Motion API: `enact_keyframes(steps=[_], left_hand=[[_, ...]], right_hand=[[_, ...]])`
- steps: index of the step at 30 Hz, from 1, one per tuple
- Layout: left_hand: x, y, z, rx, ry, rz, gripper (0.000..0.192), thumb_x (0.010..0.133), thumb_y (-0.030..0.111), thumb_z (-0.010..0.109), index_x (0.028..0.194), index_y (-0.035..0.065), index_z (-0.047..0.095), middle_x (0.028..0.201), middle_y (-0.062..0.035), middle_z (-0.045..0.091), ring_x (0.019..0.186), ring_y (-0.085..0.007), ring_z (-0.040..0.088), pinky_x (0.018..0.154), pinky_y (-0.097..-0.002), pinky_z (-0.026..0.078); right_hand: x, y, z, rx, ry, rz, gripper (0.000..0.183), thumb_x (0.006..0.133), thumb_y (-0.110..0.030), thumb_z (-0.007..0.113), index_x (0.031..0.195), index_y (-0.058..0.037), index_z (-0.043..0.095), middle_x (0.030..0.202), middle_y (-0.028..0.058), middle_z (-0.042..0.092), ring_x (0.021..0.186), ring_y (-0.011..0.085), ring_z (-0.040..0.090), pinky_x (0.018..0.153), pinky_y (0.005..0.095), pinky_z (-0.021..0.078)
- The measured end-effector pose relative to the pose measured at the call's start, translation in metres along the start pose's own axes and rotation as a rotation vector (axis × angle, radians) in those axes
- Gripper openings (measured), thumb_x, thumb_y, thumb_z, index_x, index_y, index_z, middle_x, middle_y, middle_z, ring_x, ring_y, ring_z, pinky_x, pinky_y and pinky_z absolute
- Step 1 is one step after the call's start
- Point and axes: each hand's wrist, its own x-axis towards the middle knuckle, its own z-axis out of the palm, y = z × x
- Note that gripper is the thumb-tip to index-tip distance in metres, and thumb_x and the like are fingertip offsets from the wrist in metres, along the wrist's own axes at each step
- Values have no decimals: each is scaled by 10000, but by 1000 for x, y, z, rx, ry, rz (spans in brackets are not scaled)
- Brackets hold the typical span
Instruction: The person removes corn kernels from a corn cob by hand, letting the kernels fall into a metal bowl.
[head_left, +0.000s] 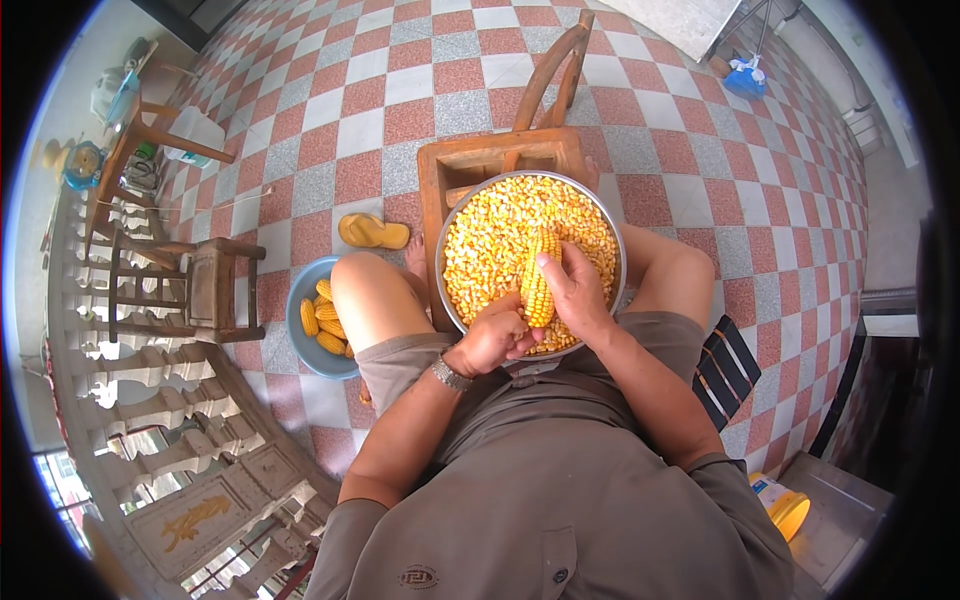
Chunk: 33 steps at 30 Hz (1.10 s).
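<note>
A round metal basin (619, 289) heaped with loose yellow corn kernels (491, 232) rests in front of me, partly over a wooden stool or chair frame (429, 195). Above the kernels, my right hand (579, 291) grips an ear of corn (538, 281), thumb along its side. My left hand (499, 334), with a metal watch on the wrist, is at the ear's lower end, its fingers curled; whether they grip the ear is hard to tell. Rows of kernels still cover the visible side of the ear.
Beside my left knee stands a blue plastic basin (296, 341) with several corn ears (330, 326). A yellow slipper (371, 231) lies on the checkered tile floor. A small wooden chair (217, 289) and a stone balustrade (157, 405) are at left. A yellow-lidded tub (787, 514) sits at lower right.
</note>
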Motion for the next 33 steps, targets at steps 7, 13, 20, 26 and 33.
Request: enact_keyframes(steps=[7,13,20,26,33], left_hand=[[-1,-2,-1,-42,-57,46,293,920,232,527,1138,36,537,923,-83,623,614,-93,470,490,-215,345],[0,-2,-1,12,-36,38,338,950,282,516,1175,30,533,953,-85,640,632,-74,476,502,-198,363],[0,-1,-7,93,-103,47,348,953,262,497,1181,0,528,946,-82,644,610,-75,471,496,-201,371],[-1,-1,1,49,-50,80,325,968,216,476,1197,-10,521,984,-118,667,618,-85,486,505,-208,397],[0,-1,0,-26,-56,46,387,1009,299,512,1248,-7,509,1033,-121,673,712,-95,556,552,-204,454]], right_hand=[[0,3,0,29,8,-17,334,983,-258,623,1165,21,600,958,48,653,842,102,584,757,266,481],[0,0,-1,3,-13,-15,336,981,-259,622,1165,22,603,964,49,652,850,106,585,761,264,480],[1,-4,-2,48,-37,9,337,983,-271,616,1155,18,609,952,38,640,846,101,579,756,263,479],[0,-3,-5,22,-7,18,333,982,-281,615,1139,12,612,925,37,635,829,97,574,737,263,475],[-2,-3,-3,-14,1,-24,340,976,-289,624,1141,8,612,911,42,643,808,102,577,730,268,476]])
